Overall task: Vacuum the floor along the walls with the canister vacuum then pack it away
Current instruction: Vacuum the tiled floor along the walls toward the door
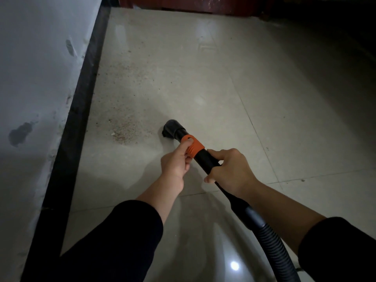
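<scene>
Underfoot, filling most of view: pale glossy tiled floor (223,82), dimly lit, one glare spot near bottom edge; at left, white scuffed plaster wall (36,68) running near to far, black skirting strip (81,98) along its foot; at far end, dark red furniture edge (183,4), too dark to identify.

Between skirting and tool: reddish-tan grit patch (126,110), long axis parallel to wall, thickest at near end, thinning further off; small white fragment (113,134) at near edge.

Vacuum parts in view: ribbed black hose (270,237) coming up from lower right, cut off by bottom edge; rigid black wand (205,161) continuing from it, long axis lower right to upper left, aimed toward wall; orange ribbed collar (193,147) near tip; black angled nozzle (173,128) at floor level, just right of grit, apart from thickest part; actual floor contact hard to confirm; canister body out of frame.

Hands: right hand (230,171) wrapped round wand just behind collar; left hand (176,161) further forward, thumb and fingers pinching collar; both forearms in dark sleeves.

Key relation: grit ahead and left of nozzle, so left hand nearer to it; likely next move a short push along wand axis toward skirting, then a sweep parallel to wall; judgement only.

Hidden or unclear: nozzle mouth facing away, bristles or opening not readable; suction on or off impossible to tell; fingertips of right hand hidden under wand; right side of room lost in shadow.
</scene>
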